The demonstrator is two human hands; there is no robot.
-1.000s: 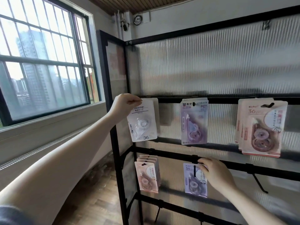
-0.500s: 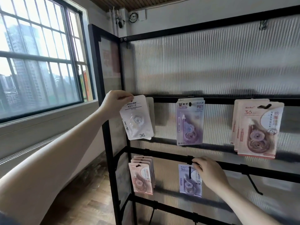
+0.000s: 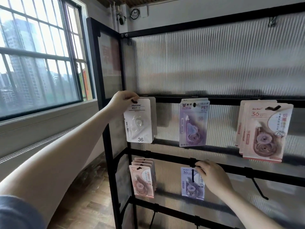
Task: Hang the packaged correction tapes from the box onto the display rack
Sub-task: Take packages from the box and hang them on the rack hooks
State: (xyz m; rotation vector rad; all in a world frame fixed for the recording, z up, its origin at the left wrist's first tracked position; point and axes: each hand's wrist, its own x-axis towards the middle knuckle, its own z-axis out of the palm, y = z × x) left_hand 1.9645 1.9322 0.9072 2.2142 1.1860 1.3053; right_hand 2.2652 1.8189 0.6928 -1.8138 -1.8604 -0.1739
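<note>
My left hand (image 3: 123, 101) pinches the top corner of a white correction tape pack (image 3: 139, 123) at the upper left hook of the black display rack (image 3: 214, 100). More white packs hang behind it. My right hand (image 3: 212, 177) holds the top of a purple pack (image 3: 189, 184) on the middle hook of the lower bar (image 3: 173, 158). Purple packs (image 3: 193, 123) hang at the upper middle and pink packs (image 3: 262, 129) at the upper right. A stack of pink packs (image 3: 142, 179) hangs at the lower left. The box is out of view.
A bare hook (image 3: 259, 189) sticks out of the lower bar to the right of my right hand. Ribbed translucent panels (image 3: 214, 60) back the rack. A window (image 3: 38, 55) and sill fill the left side, with wooden floor (image 3: 89, 204) below.
The view has swung slightly to the left and back. Both hands stay at their packs; the white pack hangs a little straighter under my left hand.
</note>
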